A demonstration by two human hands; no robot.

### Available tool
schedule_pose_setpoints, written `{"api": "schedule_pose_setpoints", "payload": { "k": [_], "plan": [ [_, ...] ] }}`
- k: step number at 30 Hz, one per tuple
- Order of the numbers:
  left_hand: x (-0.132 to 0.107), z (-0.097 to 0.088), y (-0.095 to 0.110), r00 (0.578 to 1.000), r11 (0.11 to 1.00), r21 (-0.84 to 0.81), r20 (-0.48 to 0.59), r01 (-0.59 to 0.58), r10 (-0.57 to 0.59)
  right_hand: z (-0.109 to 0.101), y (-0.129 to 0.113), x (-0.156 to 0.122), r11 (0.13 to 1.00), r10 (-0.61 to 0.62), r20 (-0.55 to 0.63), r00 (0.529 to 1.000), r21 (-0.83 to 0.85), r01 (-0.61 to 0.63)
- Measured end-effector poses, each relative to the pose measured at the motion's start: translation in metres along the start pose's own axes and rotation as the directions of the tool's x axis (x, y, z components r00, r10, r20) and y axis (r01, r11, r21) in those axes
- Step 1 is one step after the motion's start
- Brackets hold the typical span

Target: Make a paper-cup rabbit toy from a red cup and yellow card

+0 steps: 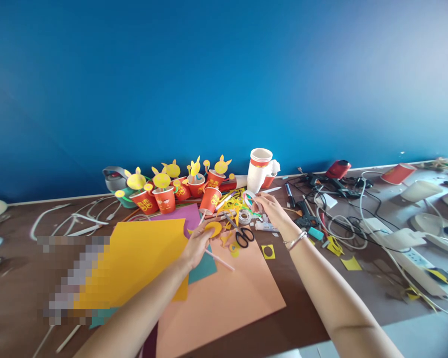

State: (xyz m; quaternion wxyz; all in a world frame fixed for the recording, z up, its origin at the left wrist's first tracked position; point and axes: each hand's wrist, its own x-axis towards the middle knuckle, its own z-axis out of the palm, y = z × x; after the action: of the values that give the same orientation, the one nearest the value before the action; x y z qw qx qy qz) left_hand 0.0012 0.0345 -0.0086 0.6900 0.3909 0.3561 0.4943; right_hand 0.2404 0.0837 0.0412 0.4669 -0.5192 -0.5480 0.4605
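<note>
My left hand (197, 247) pinches a round yellow paper disc (212, 229) above the peach paper sheet (224, 303). A pale straw (220, 260) slants out below that hand; whether the fingers touch it, I cannot tell. My right hand (269, 206), with a bracelet at the wrist, closes its fingertips on a whitish roll of tape (248, 199). Between the hands lie black-handled scissors (242, 235), open-bladed, and a clear tape roll (244, 216). A red paper cup (210, 200) leans just beyond my left hand, near yellow paper scraps (233, 203).
Several red cups (164, 200) with yellow rabbit-shaped paper heads line the wall beside a white cup stack (259, 171). A yellow sheet (149, 253) lies left. Glue guns (306, 215), cables and a power strip (406, 256) crowd the right. Pixelation hides an area at left.
</note>
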Motion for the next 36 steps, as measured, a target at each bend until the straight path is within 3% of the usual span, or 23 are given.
{"api": "schedule_pose_setpoints", "payload": {
  "k": [5, 9, 13, 15, 19, 23, 26, 36],
  "plan": [
    [-0.001, -0.001, -0.002, 0.996, 0.958, 0.284, -0.068, -0.04, 0.061, 0.006, -0.006, -0.006, 0.99, -0.098, 0.061, 0.993, -0.092, 0.103],
    [-0.001, -0.005, -0.007, 0.99, 0.835, 0.532, 0.069, -0.14, 0.123, 0.014, -0.01, -0.012, 0.987, -0.136, 0.173, 0.975, -0.06, 0.148],
    [-0.007, 0.0, -0.002, 0.931, 0.657, 0.685, 0.083, -0.313, 0.356, 0.028, -0.009, -0.019, 0.969, -0.222, 0.283, 0.933, -0.043, 0.243],
    [-0.012, 0.006, 0.004, 0.896, 0.652, 0.664, 0.059, -0.365, 0.441, 0.037, -0.007, -0.024, 0.96, -0.232, 0.309, 0.922, -0.079, 0.268],
    [-0.02, 0.015, 0.01, 0.898, 0.697, 0.601, 0.08, -0.39, 0.434, 0.055, -0.005, -0.038, 0.914, -0.258, 0.35, 0.901, -0.214, 0.345],
    [-0.022, 0.016, 0.007, 0.884, 0.606, 0.67, 0.174, -0.429, 0.433, 0.064, -0.004, -0.046, 0.816, -0.309, 0.349, 0.885, -0.38, 0.435],
    [-0.021, 0.014, 0.007, 0.869, 0.578, 0.677, 0.198, -0.456, 0.453, 0.066, -0.004, -0.046, 0.796, -0.302, 0.351, 0.886, -0.418, 0.437],
    [-0.015, 0.01, 0.012, 0.87, 0.66, 0.634, 0.042, -0.404, 0.492, 0.067, -0.01, -0.049, 0.74, -0.267, 0.423, 0.866, -0.486, 0.465]
  ]
}}
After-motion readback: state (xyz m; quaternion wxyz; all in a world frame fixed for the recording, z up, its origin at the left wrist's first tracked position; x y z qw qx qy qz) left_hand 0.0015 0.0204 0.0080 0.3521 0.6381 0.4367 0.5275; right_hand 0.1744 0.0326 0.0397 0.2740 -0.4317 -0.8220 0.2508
